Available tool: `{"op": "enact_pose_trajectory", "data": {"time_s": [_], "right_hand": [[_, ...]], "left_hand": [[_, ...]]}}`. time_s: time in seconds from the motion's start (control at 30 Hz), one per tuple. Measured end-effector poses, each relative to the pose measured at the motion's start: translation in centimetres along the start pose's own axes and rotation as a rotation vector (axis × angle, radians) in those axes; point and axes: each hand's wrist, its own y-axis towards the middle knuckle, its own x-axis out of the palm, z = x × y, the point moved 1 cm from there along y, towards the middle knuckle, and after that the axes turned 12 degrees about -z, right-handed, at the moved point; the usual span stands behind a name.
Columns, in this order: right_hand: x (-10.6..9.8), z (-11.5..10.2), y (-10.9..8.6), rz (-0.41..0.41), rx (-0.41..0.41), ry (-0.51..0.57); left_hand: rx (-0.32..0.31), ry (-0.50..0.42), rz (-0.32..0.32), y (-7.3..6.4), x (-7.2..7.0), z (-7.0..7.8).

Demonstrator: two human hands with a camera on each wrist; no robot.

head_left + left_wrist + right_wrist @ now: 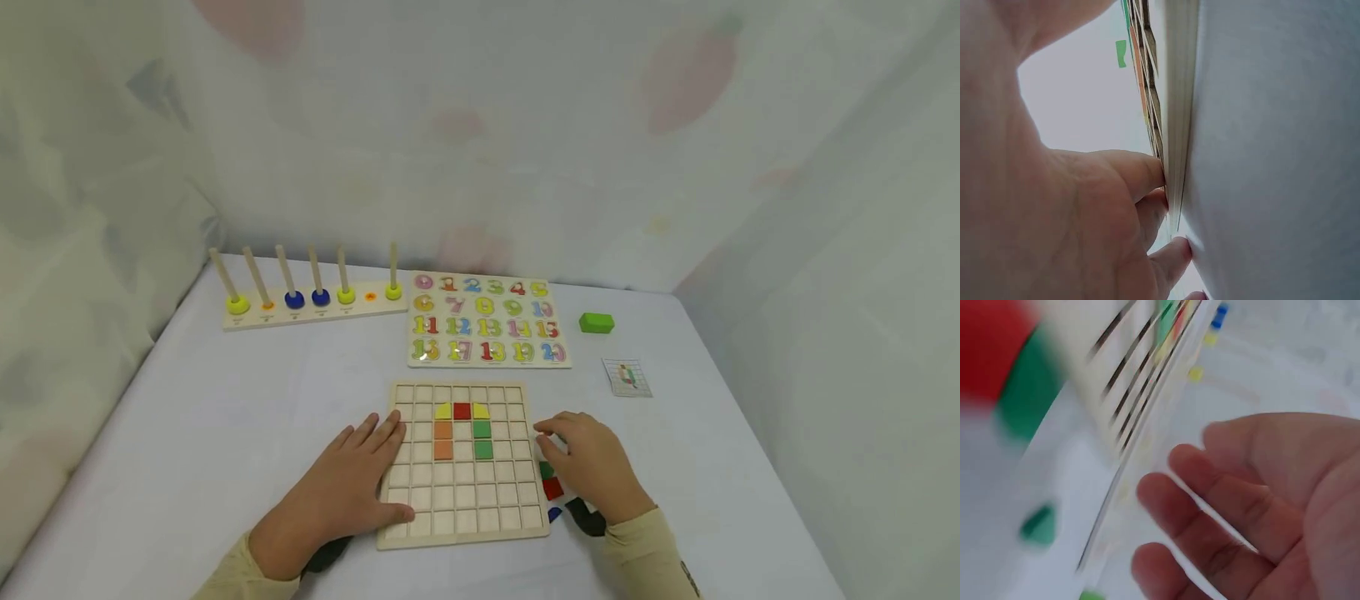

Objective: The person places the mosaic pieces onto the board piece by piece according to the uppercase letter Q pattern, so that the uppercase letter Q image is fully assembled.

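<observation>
A wooden grid board (444, 497) lies before me. In its upper cells sit a red tile (462, 411), two yellow pieces with a rounded corner, two orange tiles (443, 430) and two green tiles (482, 429). My left hand (341, 479) rests spread on the board's left side; its fingers touch the board's edge (1179, 94) in the left wrist view. Just off the right side hovers my right hand (596, 462), fingers loosely bent and nothing between them in the right wrist view. Beneath it lie a loose red tile (552, 488), a green piece (547, 471) and a blue piece (555, 514).
Behind the board lies a number puzzle (489, 320). A peg stand (322, 310) with yellow, blue and orange rings stands back left. Toward the right are a green block (596, 323) and a gridded pattern card (627, 378). Patterned white curtains surround the table.
</observation>
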Motion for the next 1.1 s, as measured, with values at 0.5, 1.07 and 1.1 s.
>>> {"op": "enact_pose_trajectory", "data": {"time_s": [0.5,1.07,1.1], "right_hand": [[0.9,4.5,-0.1,-0.016,0.105,-0.024],[1.5,3.9,-0.1,-0.052,0.125,0.03],[1.5,3.8,-0.2,-0.056,0.121,0.029]], "left_hand": [[-0.015,0.011,0.02,-0.1,0.7,-0.4],[-0.006,0.027,0.011,0.3,0.1,-0.1],[-0.006,0.025,0.012,0.3,0.1,-0.1]]}}
